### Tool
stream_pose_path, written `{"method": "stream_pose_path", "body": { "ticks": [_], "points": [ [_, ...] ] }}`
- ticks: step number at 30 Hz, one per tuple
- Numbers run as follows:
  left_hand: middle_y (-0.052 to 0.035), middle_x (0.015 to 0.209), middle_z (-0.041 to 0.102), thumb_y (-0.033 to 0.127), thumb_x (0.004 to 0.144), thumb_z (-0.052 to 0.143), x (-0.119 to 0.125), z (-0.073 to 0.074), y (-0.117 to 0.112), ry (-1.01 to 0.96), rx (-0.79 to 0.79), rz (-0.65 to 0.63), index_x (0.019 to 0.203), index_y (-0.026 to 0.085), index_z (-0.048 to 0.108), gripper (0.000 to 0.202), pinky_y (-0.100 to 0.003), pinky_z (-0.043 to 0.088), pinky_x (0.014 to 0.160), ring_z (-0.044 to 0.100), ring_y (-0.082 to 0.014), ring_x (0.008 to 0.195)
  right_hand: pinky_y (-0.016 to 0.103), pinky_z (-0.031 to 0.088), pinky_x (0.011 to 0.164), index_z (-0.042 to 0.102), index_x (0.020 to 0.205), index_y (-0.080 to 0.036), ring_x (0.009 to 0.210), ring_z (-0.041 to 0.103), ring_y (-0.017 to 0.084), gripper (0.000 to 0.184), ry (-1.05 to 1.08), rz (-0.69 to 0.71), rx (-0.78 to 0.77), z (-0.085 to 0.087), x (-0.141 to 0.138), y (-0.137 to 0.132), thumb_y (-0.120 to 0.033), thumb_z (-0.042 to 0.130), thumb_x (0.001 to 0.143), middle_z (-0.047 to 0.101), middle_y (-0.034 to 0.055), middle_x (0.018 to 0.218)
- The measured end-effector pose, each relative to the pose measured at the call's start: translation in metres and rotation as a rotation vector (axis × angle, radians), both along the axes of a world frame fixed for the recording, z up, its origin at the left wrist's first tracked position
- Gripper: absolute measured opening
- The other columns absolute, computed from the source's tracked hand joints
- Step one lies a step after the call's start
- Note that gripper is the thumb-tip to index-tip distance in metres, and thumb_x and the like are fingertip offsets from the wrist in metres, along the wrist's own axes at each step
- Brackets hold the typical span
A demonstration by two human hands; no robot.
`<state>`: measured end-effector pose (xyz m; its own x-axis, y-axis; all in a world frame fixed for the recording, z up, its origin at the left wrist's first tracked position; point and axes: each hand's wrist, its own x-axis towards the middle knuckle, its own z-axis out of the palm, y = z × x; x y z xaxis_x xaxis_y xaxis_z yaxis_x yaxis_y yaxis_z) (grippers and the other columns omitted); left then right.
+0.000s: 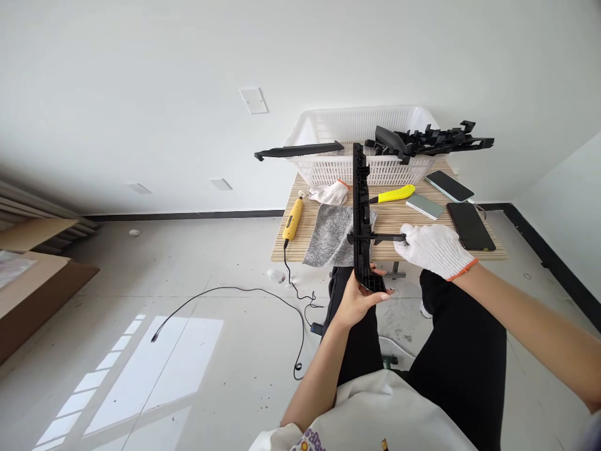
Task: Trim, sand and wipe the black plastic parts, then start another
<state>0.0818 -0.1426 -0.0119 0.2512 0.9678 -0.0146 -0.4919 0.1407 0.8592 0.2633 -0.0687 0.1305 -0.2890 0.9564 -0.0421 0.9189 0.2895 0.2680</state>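
A long, ribbed black plastic trim part (360, 207) stands nearly upright in front of the table. My bare left hand (361, 302) grips its lower end, thumb on the right side. My right hand (434, 249), in a white knit glove with an orange cuff, is closed on the end of a thin black bar (387, 237) that reaches crosswise to the part. Whether this bar belongs to the part or is separate, I cannot tell. Behind the part lies a grey cloth (328, 235). A yellow utility knife (395, 194) rests just to the right.
A white plastic basket (328, 170) at the back holds several black plastic parts (432, 141); another black strip (300, 150) lies across its rim. On the table (399, 217) are a corded yellow tool (293, 219), a white glove (330, 193), and phones (470, 227). A cable (253, 289) trails over the floor.
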Motion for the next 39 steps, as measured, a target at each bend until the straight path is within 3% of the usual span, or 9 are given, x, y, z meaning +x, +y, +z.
{"method": "stream_pose_path", "body": {
  "ticks": [9, 16, 21, 25, 32, 39],
  "points": [
    [-0.0037, 0.117, 0.068, 0.034, 0.066, 0.100, 0.001, -0.001, 0.000, 0.014, 0.016, 0.022, 0.122, 0.022, 0.053, 0.074, -0.035, 0.064, 0.084, 0.077, -0.0156, 0.077, 0.030, 0.019, 0.059, 0.069, 0.105, -0.011, 0.080, 0.075, 0.035, 0.060, 0.014, 0.045, -0.038, 0.004, 0.003, 0.004, -0.052, 0.025, 0.108, 0.075, 0.0200, 0.081],
    [-0.0044, 0.119, 0.067, 0.037, 0.066, 0.100, 0.000, 0.001, -0.001, 0.019, -0.002, 0.006, 0.122, 0.022, 0.053, 0.075, -0.039, 0.063, 0.089, 0.079, -0.0206, 0.085, 0.031, 0.018, 0.058, 0.071, 0.101, -0.011, 0.081, 0.075, 0.035, 0.060, 0.030, 0.029, -0.021, 0.006, 0.004, 0.004, -0.051, 0.026, 0.107, 0.075, 0.0195, 0.082],
    [-0.0057, 0.118, 0.070, 0.038, 0.065, 0.100, 0.001, -0.001, 0.000, 0.018, -0.001, -0.002, 0.123, 0.022, 0.053, 0.077, -0.042, 0.064, 0.089, 0.079, -0.0215, 0.084, 0.031, 0.026, 0.058, 0.073, 0.104, -0.012, 0.081, 0.074, 0.035, 0.061, 0.035, 0.011, -0.016, 0.004, 0.003, 0.006, -0.052, 0.028, 0.106, 0.075, 0.0203, 0.080],
    [-0.0053, 0.117, 0.069, 0.039, 0.064, 0.101, 0.001, 0.000, 0.000, 0.009, -0.004, -0.004, 0.123, 0.022, 0.053, 0.078, -0.042, 0.064, 0.089, 0.080, -0.0236, 0.085, 0.031, 0.031, 0.060, 0.074, 0.105, -0.010, 0.080, 0.074, 0.037, 0.069, 0.023, 0.001, -0.007, 0.005, 0.001, 0.005, -0.063, 0.030, 0.102, 0.076, 0.0241, 0.083],
    [-0.0067, 0.118, 0.071, 0.040, 0.065, 0.100, 0.000, 0.000, 0.000, 0.012, 0.003, -0.004, 0.124, 0.021, 0.054, 0.077, -0.042, 0.064, 0.089, 0.079, -0.0208, 0.081, 0.032, 0.021, 0.057, 0.074, 0.104, -0.008, 0.077, 0.074, 0.036, 0.062, 0.054, -0.027, 0.028, 0.004, -0.001, 0.000, -0.056, 0.033, 0.102, 0.074, 0.0221, 0.077],
    [-0.0111, 0.127, 0.070, 0.044, 0.066, 0.099, -0.001, 0.002, -0.001, 0.070, -0.037, -0.014, 0.131, 0.020, 0.053, 0.083, -0.028, 0.063, 0.063, 0.072, -0.0109, 0.062, 0.032, 0.018, 0.056, 0.072, 0.102, -0.010, 0.076, 0.075, 0.035, 0.053, 0.042, 0.013, -0.025, -0.003, -0.003, -0.010, -0.045, 0.031, 0.102, 0.075, 0.0194, 0.078]
  ]
}}
